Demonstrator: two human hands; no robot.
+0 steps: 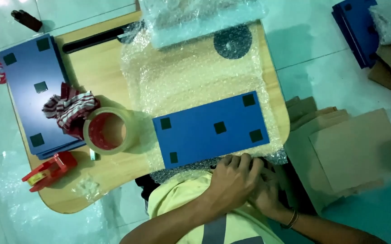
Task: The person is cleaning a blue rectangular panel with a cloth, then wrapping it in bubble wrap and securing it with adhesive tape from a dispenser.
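Head view, looking straight down: a blue panel [211,132] lying flat on a sheet of bubble wrap [191,77] spread across a light wooden table [93,68], the panel's near long edge just beyond the two hands. Left hand [231,180] and right hand [267,192] pressed close together at the table's near rim, fingers curled over the near hem of the wrap right beside the panel; whether pinching the film or only resting on it, cannot tell, the fingertips being hidden. Thin bangle on the right wrist. Panel probably stiff and flat, fairly light, smooth-faced and likely slippery against the plastic, so best taken by its long edges or corners rather than its face; wrap soft, limp and crinkly, easily gathered at a hem. Counts: five dark square pads on the panel's top face, four near the corners and one in the middle. One stack of like blue panels [32,90] at the table's left end, the number in the stack not readable, four pads showing on its top sheet. One roll of clear tape [107,131] just left of the wrap, one red tape dispenser [48,171] near the front left rim, one red-and-white striped cloth [69,110] on the stack. Brown cardboard sheets [349,149] piled on the floor to the right.
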